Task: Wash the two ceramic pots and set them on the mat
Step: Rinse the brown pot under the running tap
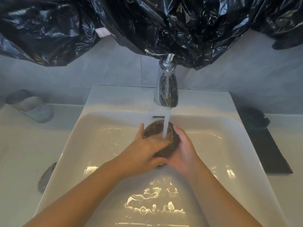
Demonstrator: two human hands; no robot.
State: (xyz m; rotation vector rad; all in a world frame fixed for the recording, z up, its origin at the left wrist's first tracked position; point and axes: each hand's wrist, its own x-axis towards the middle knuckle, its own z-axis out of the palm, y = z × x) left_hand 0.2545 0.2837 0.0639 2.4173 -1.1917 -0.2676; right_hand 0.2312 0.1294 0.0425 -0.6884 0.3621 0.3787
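Observation:
A dark brown ceramic pot (154, 131) with a gold-lined rim is held tilted over the white sink (91, 128), right under the running water from the chrome tap (167, 89). My left hand (146, 151) wraps its left side, fingers across the wet front. My right hand (183, 148) cups its right side and bottom. A black mat (268, 151) lies on the counter to the right of the sink, with a second dark pot (254, 117) at its far end.
A clear glass tumbler (32, 107) lies on the counter at the left. A grey object (46, 176) sits by the sink's left edge. Crumpled black plastic sheeting (147, 22) hangs over the wall behind the tap. Water pools in the basin.

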